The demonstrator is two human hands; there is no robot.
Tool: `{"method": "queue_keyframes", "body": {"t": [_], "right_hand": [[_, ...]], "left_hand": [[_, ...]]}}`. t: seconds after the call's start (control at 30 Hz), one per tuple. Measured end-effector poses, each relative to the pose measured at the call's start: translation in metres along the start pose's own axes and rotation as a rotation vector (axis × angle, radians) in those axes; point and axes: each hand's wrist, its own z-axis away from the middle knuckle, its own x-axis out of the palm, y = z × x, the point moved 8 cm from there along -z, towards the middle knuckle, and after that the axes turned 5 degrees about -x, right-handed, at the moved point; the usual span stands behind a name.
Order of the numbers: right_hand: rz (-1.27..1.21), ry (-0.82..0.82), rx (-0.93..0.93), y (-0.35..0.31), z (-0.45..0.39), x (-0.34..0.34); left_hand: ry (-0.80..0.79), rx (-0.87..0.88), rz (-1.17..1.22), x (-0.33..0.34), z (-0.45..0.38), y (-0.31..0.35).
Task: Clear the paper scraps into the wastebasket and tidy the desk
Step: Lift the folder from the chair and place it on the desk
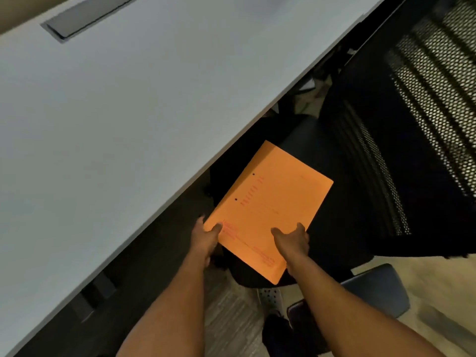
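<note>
Right now I have both hands on an orange envelope [268, 210], held flat below the desk edge in the lower middle of the frame. My left hand [206, 240] grips its near left corner, thumb pressed on top and the other fingers hidden underneath. My right hand [292, 242] clamps the near right edge the same way, thumb on the top face, fingers curled under. The envelope is tilted on a diagonal, its far corner pointing toward the upper middle of the frame, with faint red print and two small dark dots on its face; I cannot read the text. It hangs over the dark seat of a black mesh office chair [412, 124] that fills the right side. The white desk [116, 119] takes up the upper left, with a grey cable hatch [85, 16] set into it near the top left corner. Below my arms I see patterned floor.
</note>
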Motion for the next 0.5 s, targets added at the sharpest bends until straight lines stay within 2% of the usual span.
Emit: {"method": "queue_keyframes", "body": {"t": [0.1,0.3,0.5], "right_hand": [[0.0,-0.027,-0.012,-0.002,-0.007,-0.012],[0.008,-0.079,0.052,-0.002,-0.01,-0.047],[0.039,-0.048,-0.025,-0.017,0.009,-0.1]], "left_hand": [[0.079,-0.048,0.002,-0.001,0.004,0.001],[-0.055,-0.164,0.161,0.014,0.046,0.019],[-0.15,-0.201,0.247,0.025,0.099,0.038]]}}
